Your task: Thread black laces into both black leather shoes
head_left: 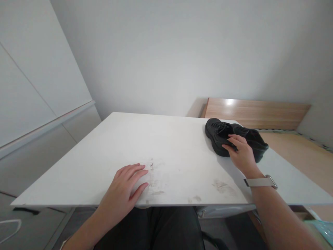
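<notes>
Two black lace-up shoes stand side by side at the right of the white table. My right hand pinches the heel collar of the nearer black shoe, thumb outside and fingers at the opening. Just behind my fingers is the other black shoe, partly hidden by the first shoe and my hand. My left hand rests near the table's front edge with its fingers stretched out and apart, holding nothing. Dirt smudges mark the tabletop beside its fingertips.
More brown scuffs show near the front edge at right. A wooden headboard and a bed base stand beyond the table's right side. White cabinets line the left, and a plain wall rises behind.
</notes>
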{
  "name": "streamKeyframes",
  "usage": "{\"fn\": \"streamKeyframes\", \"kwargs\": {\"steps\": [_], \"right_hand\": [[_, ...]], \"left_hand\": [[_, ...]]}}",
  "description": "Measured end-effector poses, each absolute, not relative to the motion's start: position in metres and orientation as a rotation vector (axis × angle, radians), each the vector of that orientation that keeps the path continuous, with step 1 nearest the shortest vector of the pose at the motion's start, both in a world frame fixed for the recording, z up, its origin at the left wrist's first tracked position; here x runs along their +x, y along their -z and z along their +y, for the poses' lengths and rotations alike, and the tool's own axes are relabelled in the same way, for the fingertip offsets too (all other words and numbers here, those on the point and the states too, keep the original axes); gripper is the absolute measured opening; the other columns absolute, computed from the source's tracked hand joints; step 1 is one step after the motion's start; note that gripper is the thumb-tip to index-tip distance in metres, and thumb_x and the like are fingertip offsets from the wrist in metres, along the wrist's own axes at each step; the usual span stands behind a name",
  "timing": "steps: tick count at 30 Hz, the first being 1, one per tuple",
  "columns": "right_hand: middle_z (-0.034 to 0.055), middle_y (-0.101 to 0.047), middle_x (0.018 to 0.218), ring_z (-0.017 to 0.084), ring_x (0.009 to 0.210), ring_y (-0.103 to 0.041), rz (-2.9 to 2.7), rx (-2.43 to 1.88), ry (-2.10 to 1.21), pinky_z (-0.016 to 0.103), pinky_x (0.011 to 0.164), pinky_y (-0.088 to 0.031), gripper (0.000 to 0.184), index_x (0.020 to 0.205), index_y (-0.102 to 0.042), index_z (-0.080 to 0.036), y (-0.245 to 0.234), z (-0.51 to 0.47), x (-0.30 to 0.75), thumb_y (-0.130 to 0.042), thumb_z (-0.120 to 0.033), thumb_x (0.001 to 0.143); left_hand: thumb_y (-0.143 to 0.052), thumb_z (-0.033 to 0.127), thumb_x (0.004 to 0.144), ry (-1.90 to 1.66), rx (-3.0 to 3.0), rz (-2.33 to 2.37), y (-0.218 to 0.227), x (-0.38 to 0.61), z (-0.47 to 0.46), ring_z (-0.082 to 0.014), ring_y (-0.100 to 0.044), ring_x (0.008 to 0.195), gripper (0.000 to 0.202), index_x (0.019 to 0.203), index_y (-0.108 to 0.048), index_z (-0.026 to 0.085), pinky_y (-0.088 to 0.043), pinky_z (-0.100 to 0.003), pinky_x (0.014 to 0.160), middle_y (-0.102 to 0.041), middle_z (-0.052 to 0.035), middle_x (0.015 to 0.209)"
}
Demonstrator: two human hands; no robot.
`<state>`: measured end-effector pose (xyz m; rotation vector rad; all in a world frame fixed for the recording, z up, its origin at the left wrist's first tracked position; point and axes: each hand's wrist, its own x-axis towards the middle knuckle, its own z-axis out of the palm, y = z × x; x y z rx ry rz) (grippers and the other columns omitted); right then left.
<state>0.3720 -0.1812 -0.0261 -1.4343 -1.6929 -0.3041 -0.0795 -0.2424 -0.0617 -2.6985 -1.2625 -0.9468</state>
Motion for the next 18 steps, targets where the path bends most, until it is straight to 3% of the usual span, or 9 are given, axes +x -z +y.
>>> {"fn": "streamKeyframes", "kwargs": {"steps": [6,8,11,12,15,18], "right_hand": [[0.0156,-0.065,0.107,0.034,0.105,-0.057,-1.586,-1.561,0.347,0.054,0.097,-0.046,0.018,0.086,-0.066,-0.020,0.038,-0.180,0.398,-0.059,-0.034,0.077],[0.0156,-0.063,0.108,0.034,0.108,-0.054,-1.579,-1.617,0.380,0.060,0.103,-0.040,0.021,0.093,-0.067,-0.018,0.035,-0.180,0.391,-0.057,-0.028,0.077],[0.0187,-0.054,0.122,0.037,0.121,-0.047,-1.524,-1.659,0.552,0.069,0.110,-0.024,0.042,0.118,-0.063,-0.015,0.020,-0.185,0.353,-0.051,-0.014,0.078],[0.0206,-0.050,0.128,0.037,0.125,-0.044,-1.492,-1.620,0.600,0.067,0.111,-0.024,0.045,0.124,-0.060,-0.013,0.013,-0.189,0.334,-0.050,-0.013,0.080],[0.0172,-0.054,0.125,0.030,0.122,-0.050,-1.663,-1.308,0.420,0.053,0.105,-0.042,0.036,0.124,-0.058,-0.018,-0.013,-0.203,0.262,-0.045,-0.012,0.091],[0.0122,-0.058,0.128,0.023,0.125,-0.051,-2.067,-0.900,0.182,0.046,0.107,-0.044,0.029,0.121,-0.059,-0.020,-0.036,-0.219,0.186,-0.043,-0.014,0.098]], "left_hand": [[-0.054,0.036,0.098,0.948,-2.699,-1.252,0.063,-0.079,-0.241,-0.0309,-0.057,0.116,0.026,0.118,-0.063,0.023,-0.045,-0.051,0.098,-0.063,-0.0081,0.126],[-0.054,0.037,0.097,0.940,-2.708,-1.258,0.064,-0.080,-0.241,-0.0311,-0.057,0.117,0.026,0.118,-0.062,0.023,-0.045,-0.052,0.099,-0.063,-0.0083,0.126],[-0.055,0.034,0.097,0.961,-2.741,-1.239,0.061,-0.079,-0.242,-0.0302,-0.056,0.117,0.026,0.120,-0.061,0.025,-0.046,-0.050,0.099,-0.062,-0.0079,0.127],[-0.054,0.033,0.098,0.968,-2.775,-1.220,0.056,-0.076,-0.242,-0.0290,-0.056,0.118,0.025,0.121,-0.061,0.025,-0.047,-0.048,0.100,-0.062,-0.0075,0.127],[-0.050,0.025,0.099,0.885,-3.007,-1.038,0.036,-0.061,-0.240,-0.0242,-0.054,0.124,0.027,0.125,-0.059,0.026,-0.049,-0.040,0.103,-0.059,-0.0068,0.133],[-0.058,0.028,0.096,0.572,-3.269,-0.706,0.019,-0.040,-0.237,-0.0223,-0.058,0.120,0.033,0.129,-0.057,0.028,-0.052,-0.036,0.101,-0.060,-0.0060,0.132]]}}
